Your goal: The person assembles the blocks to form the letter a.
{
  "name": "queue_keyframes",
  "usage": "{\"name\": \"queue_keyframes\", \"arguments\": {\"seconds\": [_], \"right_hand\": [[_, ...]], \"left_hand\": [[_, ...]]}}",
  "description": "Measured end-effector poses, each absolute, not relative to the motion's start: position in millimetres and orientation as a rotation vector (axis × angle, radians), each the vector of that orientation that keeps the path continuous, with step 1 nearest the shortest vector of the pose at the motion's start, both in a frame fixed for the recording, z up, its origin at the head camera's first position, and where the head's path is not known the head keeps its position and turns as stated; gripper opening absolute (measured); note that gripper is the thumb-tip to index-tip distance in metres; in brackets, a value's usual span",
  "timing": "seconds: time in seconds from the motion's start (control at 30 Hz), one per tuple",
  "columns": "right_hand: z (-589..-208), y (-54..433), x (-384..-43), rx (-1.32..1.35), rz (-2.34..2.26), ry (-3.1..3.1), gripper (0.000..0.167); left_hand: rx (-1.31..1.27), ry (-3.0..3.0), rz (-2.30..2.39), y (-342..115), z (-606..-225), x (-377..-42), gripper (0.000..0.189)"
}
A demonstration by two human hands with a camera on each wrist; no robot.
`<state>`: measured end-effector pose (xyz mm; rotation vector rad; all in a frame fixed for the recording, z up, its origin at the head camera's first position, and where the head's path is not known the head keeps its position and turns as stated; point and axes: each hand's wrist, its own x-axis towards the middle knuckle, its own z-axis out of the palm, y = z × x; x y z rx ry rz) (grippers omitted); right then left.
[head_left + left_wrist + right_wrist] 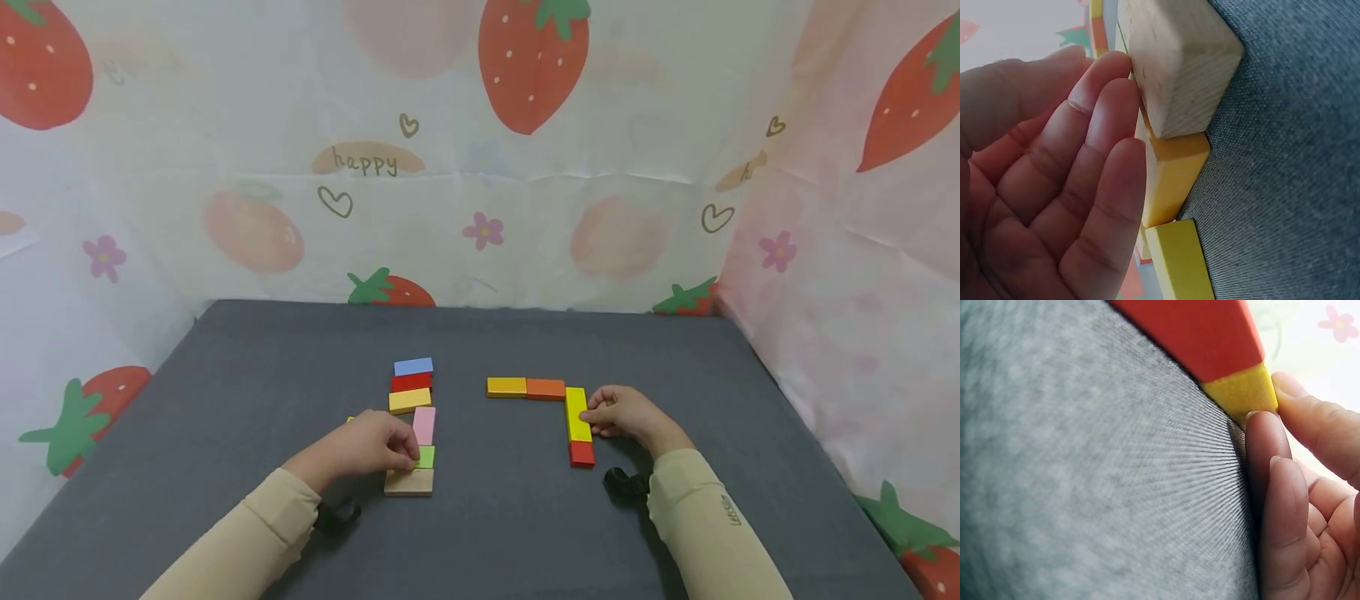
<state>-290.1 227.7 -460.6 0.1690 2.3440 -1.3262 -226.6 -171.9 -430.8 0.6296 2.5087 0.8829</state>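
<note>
My left hand (371,448) reaches over a row of wooden blocks, its fingertips right at a light green block (426,457). In the left wrist view its fingers are nearly straight. Nearest the hand are a plain wooden block (408,483) and a pink block (423,426); an orange-yellow block (1179,175) and a lime yellow one (1182,259) show below the fingers. My right hand (630,414) pinches the right edge of an upright-lying yellow block (577,417) with thumb and forefinger. A red block (582,454) adjoins its near end.
Beyond the left hand lie a pale yellow block (409,401), a dark red block (411,382) and a blue block (413,367). An amber block (506,387) and an orange block (545,389) run end to end toward the yellow one. Printed cloth walls border the grey tabletop (495,533).
</note>
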Motion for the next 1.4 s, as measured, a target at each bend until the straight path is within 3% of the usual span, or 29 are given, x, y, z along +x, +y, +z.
{"name": "queue_keyframes", "arguments": {"seconds": [0.63,1.4], "right_hand": [[-459,228,-290,0.159,-1.331,2.346,0.024],[-460,231,-290,0.124,-1.340,2.342,0.023]], "left_hand": [[0.805,2.411,0.809,-177,-434,-221,0.017],[0.935,2.478,0.546,-168,-433,-214,0.019]]}}
